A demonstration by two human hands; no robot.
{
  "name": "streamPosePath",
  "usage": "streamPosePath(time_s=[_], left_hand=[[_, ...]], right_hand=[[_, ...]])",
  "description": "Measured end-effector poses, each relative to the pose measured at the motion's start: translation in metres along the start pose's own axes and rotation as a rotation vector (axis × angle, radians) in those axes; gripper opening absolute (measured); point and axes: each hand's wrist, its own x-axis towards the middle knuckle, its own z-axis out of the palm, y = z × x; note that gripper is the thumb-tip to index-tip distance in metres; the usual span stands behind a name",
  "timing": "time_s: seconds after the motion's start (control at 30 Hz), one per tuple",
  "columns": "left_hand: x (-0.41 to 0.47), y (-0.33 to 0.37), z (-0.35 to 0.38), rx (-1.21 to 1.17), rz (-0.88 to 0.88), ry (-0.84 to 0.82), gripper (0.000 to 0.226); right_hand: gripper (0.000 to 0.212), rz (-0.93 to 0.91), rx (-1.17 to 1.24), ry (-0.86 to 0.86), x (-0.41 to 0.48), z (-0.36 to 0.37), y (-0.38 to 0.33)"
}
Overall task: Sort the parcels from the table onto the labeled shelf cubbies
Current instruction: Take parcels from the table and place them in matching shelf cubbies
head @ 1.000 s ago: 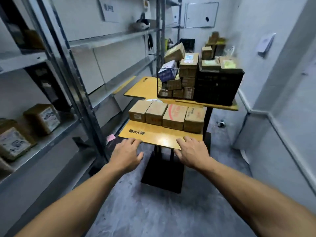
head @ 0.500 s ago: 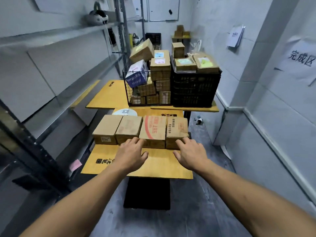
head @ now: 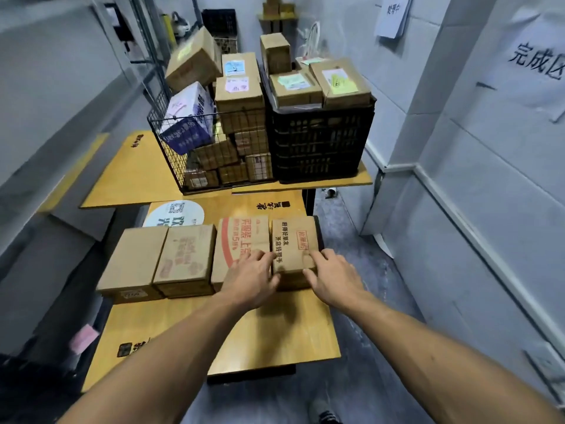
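Several brown cardboard parcels stand in a row on the near yellow table. The rightmost parcel carries red and black print. My left hand lies against its left near corner, fingers reaching onto its top and onto the neighbouring red-printed parcel. My right hand touches its right near corner, fingers spread over the top edge. Neither hand has lifted it. Two more parcels sit further left in the row.
Behind, a second yellow table bears a wire basket and a black crate, both piled with parcels. Metal shelving runs along the left wall. Paper signs hang on the right wall.
The view has swung right, away from the shelves, and closer to the table. Both hands moved forward from the table edge onto the rightmost parcel.
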Motion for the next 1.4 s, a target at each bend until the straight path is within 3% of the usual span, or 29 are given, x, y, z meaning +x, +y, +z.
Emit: streamPosePath(time_s=[0.3,0.7,1.13,1.33,1.4], left_hand=[[0.032,0.009,0.042,-0.124,-0.182,-0.123,0.055],[0.011,0.048,0.056,-0.584,-0.252,0.125,0.055],[0.011,0.099,0.024,-0.987,-0.345,0.575,0.040],[0.007,0.104,0.018,-0.949,-0.403,0.605,0.040],[0.004,0.107,0.015,-1.015,-0.408,0.578,0.051]], right_hand=[[0.054,0.073,0.389,-0.150,0.052,0.033,0.032],[0.037,0.143,0.843,-0.065,0.054,0.019,0.053],[0.037,-0.056,1.079,0.028,0.043,-0.026,0.082],[0.039,-0.152,1.147,0.086,0.027,-0.037,0.082],[0.038,-0.157,1.208,0.064,0.024,-0.038,0.080]])
